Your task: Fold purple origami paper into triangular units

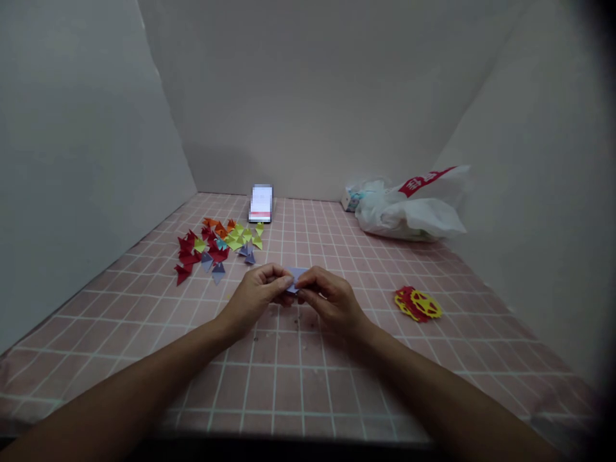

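A small piece of lavender paper [297,273] is held up over the middle of the table, between both hands. My left hand [262,289] pinches its left side, thumb on top. On its right side, my right hand [330,295] grips it with thumb and bent forefinger. The fingers cover much of the paper, so its folds are hard to make out. To the left of my hands lies a loose group of folded paper pieces [219,254] in red, orange, yellow, blue and lavender.
A pink table with a white grid [289,398] stretches between pale walls. Toward the back stands a lit phone [260,204]. At the back right a white plastic bag [409,215] lies beside a small box [347,199]. Red and yellow gear-shaped cutouts [418,304] lie at right.
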### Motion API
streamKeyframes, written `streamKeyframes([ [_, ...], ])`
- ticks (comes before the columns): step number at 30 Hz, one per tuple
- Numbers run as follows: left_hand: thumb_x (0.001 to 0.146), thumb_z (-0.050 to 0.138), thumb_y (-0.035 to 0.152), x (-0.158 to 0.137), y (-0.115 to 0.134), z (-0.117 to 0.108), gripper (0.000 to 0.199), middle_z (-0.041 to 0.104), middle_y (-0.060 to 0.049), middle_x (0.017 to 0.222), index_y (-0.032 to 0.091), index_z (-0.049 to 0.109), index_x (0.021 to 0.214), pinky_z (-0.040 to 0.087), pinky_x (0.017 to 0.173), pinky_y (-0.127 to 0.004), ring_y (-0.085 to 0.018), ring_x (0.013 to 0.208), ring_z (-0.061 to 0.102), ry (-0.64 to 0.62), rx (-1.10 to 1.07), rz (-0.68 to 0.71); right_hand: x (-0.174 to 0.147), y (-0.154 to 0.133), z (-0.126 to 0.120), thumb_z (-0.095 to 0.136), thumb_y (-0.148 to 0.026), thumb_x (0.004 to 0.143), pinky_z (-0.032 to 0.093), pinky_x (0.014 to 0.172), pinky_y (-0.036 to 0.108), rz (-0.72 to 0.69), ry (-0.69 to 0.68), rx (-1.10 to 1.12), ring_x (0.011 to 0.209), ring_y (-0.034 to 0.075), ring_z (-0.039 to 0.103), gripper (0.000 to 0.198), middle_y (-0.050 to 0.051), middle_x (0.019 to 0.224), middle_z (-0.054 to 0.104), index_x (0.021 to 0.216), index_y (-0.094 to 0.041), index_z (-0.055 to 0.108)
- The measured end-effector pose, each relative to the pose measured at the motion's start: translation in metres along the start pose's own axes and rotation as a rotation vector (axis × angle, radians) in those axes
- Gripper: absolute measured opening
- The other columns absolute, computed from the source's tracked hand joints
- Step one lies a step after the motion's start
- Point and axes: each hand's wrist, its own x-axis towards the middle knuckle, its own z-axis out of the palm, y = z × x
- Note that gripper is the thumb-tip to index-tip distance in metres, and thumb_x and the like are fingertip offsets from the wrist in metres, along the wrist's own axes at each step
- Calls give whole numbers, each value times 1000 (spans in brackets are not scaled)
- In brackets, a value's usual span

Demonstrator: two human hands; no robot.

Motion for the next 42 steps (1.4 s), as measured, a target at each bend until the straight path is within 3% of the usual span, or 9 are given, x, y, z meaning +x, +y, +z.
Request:
streamKeyframes([
  [9,80,74,29,-1,-1,2,29,68,0,81,17,61,102,59,70,-26,-12,71,69,-44,-8,210,-2,0,1,64,-24,90,52,59,27,123,96,123,62,13,63,7,0,74,63,84,-21,63],
  [13,76,77,24,-1,-2,2,22,68,0,82,17,62,91,60,72,-27,-14,75,70,-65,45,291,-2,-1,2,64,-23,89,50,58,25,123,119,143,59,12,62,8,-2,70,61,82,-20,62],
  [18,82,70,23,-4,0,2,12,69,-1,76,15,62,77,59,69,-27,-14,71,70,-10,162,304,-2,-2,4,67,-24,89,50,58,25,96,133,175,60,12,63,10,-1,71,62,82,-20,62],
  [28,80,67,22,-4,-3,3,11,66,-2,76,15,61,74,54,68,-27,-13,72,65,21,262,366,-3,-6,8,66,-25,87,47,53,25,132,167,179,56,11,58,14,-3,68,58,78,-19,58],
  [42,78,66,22,-7,0,7,13,66,-4,76,17,58,69,52,68,-30,-15,72,64,58,301,344,-5,-9,11,66,-27,87,44,48,24,225,186,156,51,10,56,17,-4,67,57,76,-20,55],
])
